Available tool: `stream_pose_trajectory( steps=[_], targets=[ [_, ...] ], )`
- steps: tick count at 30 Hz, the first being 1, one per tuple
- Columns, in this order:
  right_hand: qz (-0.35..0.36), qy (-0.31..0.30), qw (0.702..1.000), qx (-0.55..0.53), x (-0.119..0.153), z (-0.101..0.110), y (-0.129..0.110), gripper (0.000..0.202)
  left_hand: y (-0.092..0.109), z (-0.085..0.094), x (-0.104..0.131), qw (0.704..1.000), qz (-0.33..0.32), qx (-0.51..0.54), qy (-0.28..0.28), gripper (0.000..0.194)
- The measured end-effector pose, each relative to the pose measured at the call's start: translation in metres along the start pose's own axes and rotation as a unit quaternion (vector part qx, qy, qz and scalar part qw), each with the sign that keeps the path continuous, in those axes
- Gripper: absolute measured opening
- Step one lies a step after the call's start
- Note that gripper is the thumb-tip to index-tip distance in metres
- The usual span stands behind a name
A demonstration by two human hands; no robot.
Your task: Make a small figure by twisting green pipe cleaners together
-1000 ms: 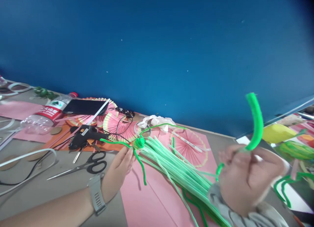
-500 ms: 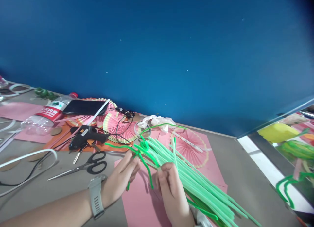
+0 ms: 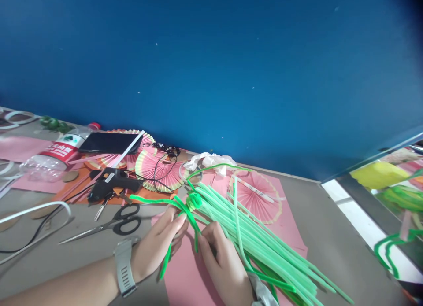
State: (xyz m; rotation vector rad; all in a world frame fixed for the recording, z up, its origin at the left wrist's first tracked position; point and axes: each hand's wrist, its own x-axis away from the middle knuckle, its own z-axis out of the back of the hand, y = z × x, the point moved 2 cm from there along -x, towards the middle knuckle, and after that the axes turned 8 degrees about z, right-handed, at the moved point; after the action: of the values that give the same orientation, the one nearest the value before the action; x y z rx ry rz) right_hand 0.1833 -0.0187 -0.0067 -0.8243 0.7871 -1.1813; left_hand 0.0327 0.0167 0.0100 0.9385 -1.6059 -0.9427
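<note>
Bright green pipe cleaners (image 3: 148, 201) are bent and crossed together above the pink paper. My left hand (image 3: 163, 235), with a grey watch on the wrist, pinches them near the crossing. My right hand (image 3: 220, 255) is closed at the end of one green strand, its thumb and forefinger together. A small coiled green knot (image 3: 194, 201) sits just beyond my fingers. Beside my right hand lies a thick bundle of light green pipe cleaners (image 3: 264, 240), slanting down to the right. One strand hangs below my left hand.
Scissors (image 3: 109, 224) and a black glue gun (image 3: 112, 182) lie to the left. Behind are a plastic bottle (image 3: 56, 158), a dark phone (image 3: 110, 143) and folded pink paper fans (image 3: 161, 171). A white marker (image 3: 254, 189) rests on another fan. A blue panel (image 3: 211, 77) stands at the back.
My right hand has moved left and slightly down, closer to my left hand, drawing its green strand downward. The crossed strands have turned, and one now hangs lower under my left hand.
</note>
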Motion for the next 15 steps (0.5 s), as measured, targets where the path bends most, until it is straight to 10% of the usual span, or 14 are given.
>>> stream_pose_trajectory(
  steps=[15],
  targets=[
    [0.004, -0.047, 0.999, 0.000, -0.001, 0.002, -0.005, 0.014, -0.013, 0.001, -0.007, 0.996, 0.053, -0.017, -0.063, 0.037]
  ],
)
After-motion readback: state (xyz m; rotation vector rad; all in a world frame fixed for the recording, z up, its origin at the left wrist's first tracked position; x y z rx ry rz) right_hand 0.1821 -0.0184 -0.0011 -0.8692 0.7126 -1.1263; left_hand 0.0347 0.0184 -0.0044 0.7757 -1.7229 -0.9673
